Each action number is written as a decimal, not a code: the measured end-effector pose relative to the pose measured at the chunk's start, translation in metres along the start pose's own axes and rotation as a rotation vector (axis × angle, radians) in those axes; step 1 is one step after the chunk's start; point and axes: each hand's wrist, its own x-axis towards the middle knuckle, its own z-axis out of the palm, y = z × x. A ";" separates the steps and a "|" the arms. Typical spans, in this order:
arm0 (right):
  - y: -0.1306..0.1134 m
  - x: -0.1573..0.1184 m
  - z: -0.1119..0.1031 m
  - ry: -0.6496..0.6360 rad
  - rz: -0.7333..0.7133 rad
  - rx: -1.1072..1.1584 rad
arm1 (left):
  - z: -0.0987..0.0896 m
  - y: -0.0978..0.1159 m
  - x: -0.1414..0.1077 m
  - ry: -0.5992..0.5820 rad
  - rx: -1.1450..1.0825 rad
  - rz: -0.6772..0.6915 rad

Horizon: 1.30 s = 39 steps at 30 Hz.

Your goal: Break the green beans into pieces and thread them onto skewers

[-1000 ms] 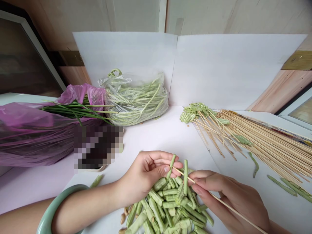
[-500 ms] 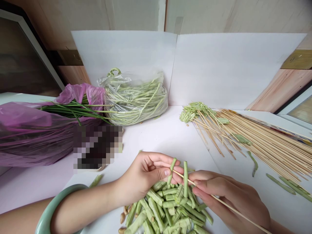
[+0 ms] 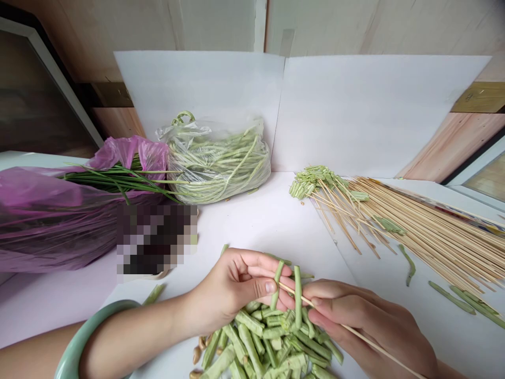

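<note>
My left hand (image 3: 240, 287), with a green bangle (image 3: 84, 337) on its forearm, pinches a short piece of green bean (image 3: 277, 284) between thumb and fingers, at the tip of a thin wooden skewer (image 3: 371, 343). A second bean piece (image 3: 298, 297) is threaded on the skewer a little behind the first, roughly upright. My right hand (image 3: 366, 318) grips the skewer just behind that second piece. Below both hands lies a heap of cut bean pieces (image 3: 252, 337) on the white surface.
A clear bag of long beans (image 3: 221, 163) stands at the back, beside a purple bag (image 3: 43, 221) with green stalks. Many loose skewers (image 3: 430, 226) lie at right, near skewered beans (image 3: 315, 179). A pixelated dark object (image 3: 158, 242) sits left. Stray bean pieces (image 3: 452, 297) lie far right.
Both hands have dropped very slightly, with the skewer and its two bean pieces. The grips look the same; the whole view has shifted a little.
</note>
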 end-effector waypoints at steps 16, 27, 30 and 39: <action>0.002 0.007 0.002 0.065 -0.067 -0.108 | -0.004 -0.001 0.003 0.234 0.095 0.028; -0.005 0.012 0.000 0.026 -0.105 0.012 | -0.001 -0.003 -0.001 0.195 0.101 0.003; -0.007 0.013 0.001 0.030 -0.107 0.018 | 0.000 -0.002 -0.003 0.187 0.108 -0.009; -0.004 0.009 0.003 -0.033 -0.078 0.053 | 0.002 -0.005 -0.002 0.151 0.104 -0.042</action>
